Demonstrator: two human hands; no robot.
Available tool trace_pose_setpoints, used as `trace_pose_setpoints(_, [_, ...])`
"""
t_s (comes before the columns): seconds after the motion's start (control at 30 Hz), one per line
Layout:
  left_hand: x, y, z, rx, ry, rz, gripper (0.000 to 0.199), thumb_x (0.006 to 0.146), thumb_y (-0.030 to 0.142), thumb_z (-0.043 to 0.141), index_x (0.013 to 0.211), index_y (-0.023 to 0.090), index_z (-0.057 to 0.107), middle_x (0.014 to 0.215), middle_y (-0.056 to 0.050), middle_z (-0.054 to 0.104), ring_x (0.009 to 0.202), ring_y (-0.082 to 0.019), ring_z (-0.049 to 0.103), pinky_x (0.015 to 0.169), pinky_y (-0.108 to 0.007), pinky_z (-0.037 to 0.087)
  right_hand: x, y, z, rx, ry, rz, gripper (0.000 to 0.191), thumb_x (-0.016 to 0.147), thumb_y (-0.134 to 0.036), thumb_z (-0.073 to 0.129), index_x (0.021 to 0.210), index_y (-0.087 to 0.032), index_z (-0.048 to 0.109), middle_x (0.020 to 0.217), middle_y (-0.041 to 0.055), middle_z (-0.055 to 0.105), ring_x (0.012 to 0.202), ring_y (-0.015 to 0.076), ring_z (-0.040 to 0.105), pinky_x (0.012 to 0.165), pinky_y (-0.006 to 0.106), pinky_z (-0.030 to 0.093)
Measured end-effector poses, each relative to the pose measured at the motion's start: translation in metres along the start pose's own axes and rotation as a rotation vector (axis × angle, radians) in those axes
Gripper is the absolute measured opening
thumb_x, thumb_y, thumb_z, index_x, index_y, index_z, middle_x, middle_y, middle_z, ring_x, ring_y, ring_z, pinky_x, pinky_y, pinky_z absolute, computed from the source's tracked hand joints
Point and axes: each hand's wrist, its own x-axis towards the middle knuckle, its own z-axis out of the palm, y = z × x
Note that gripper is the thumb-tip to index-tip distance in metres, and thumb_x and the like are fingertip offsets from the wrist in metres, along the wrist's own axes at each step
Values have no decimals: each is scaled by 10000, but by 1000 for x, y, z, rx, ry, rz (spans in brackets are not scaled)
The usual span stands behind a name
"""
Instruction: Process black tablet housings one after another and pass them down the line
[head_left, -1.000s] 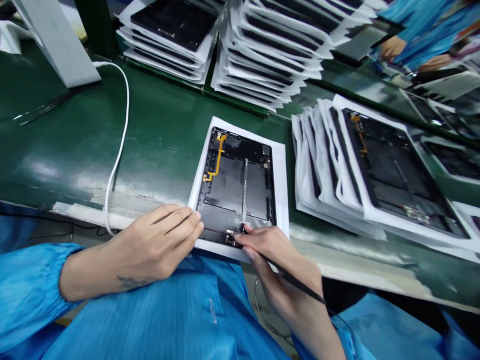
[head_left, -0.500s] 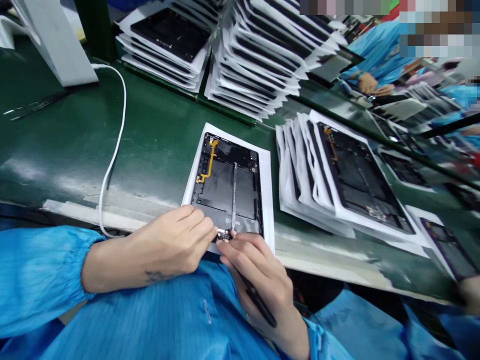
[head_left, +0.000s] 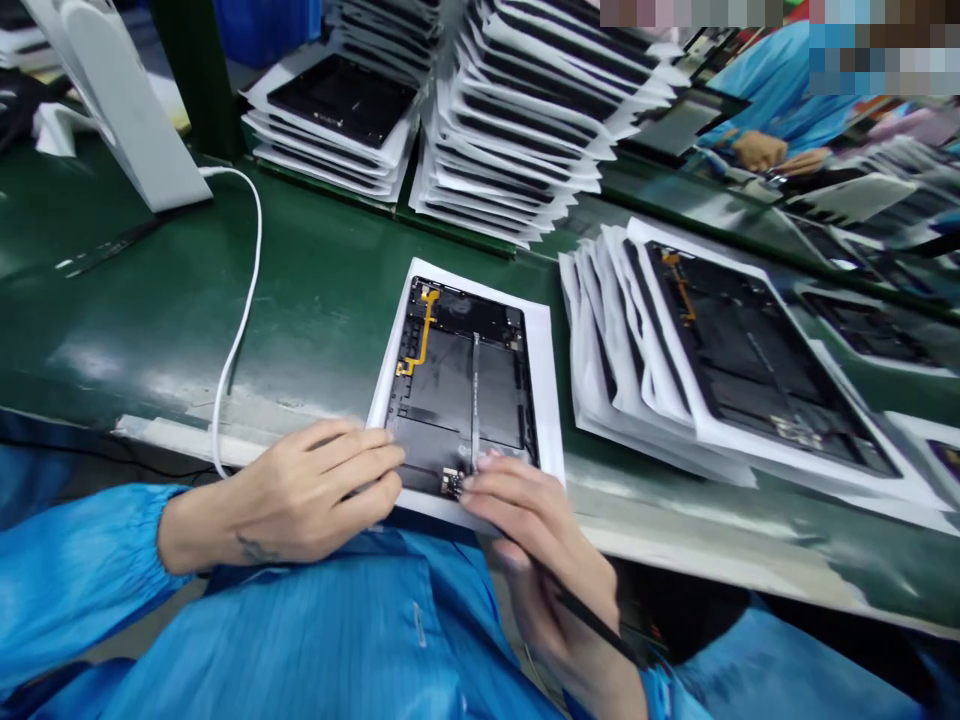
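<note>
A black tablet back housing (head_left: pixel 442 400) lies inside up on a white sheet (head_left: pixel 551 390) in front of me. An orange flex cable (head_left: pixel 428 335) runs down its upper left part, and a grey ribbon cable (head_left: pixel 475 390) down its middle. At the near edge sits a small circuit board (head_left: pixel 451 482). My left hand (head_left: pixel 315 490) rests at the housing's lower left edge, fingers stretched out and holding nothing visible. My right hand (head_left: pixel 540 530) is closed around a slim black tool (head_left: pixel 596 615), its tip hidden; its fingertips touch the small board.
Behind stand tall stacks of housings (head_left: pixel 517 130) layered with white sheets; another stack (head_left: pixel 757 350) leans at the right. A white stand (head_left: pixel 127 110) with a white cable (head_left: pixel 244 330) and dark tweezers (head_left: pixel 112 245) are at the left. A co-worker's hands (head_left: pixel 772 155) show at the back right.
My left hand has let go of the small board and drawn back left, its fingers opening. My right hand stays at the board with the tool. The view has shifted slightly.
</note>
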Motion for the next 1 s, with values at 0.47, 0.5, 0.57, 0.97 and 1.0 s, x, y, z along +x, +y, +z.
trace_pose_setpoints(0.47, [1,-9,-19,-187,-136,-236,227,1070,183,397,909,166,555,866,-42,617,809,-180,546,720,-322,419,21,1,38,-326,22,-198,223,1009,-70,418,1042,-113,634,861,90,656,735,191,513,656,332,401])
trace_pose_setpoints(0.5, [4,-17,-23,-239,-152,-332,243,1084,240,384,925,175,557,865,-36,614,807,-174,554,729,-315,427,21,1,39,-315,65,-209,259,984,-16,398,1051,-109,631,856,92,652,735,190,509,662,330,406])
trace_pose_setpoints(0.57, [13,-37,-27,-407,-225,-598,304,1093,394,362,998,197,572,837,-20,617,755,-157,582,705,-289,448,24,1,41,-279,134,-191,319,922,58,394,1069,-111,622,875,97,649,752,189,512,681,326,424])
trace_pose_setpoints(0.97, [112,-127,-45,-557,-4,-735,107,915,295,591,898,192,612,868,-9,634,846,-184,583,848,-284,466,36,14,51,-207,406,-264,311,895,-5,526,1125,-149,679,932,105,682,803,193,633,709,319,531])
trace_pose_setpoints(1.0, [120,-145,-59,-507,51,-713,78,920,263,590,956,199,617,894,-6,633,880,-185,582,894,-288,449,33,17,42,-237,412,-267,311,889,-9,557,1119,-170,693,906,88,691,774,184,645,696,307,534])
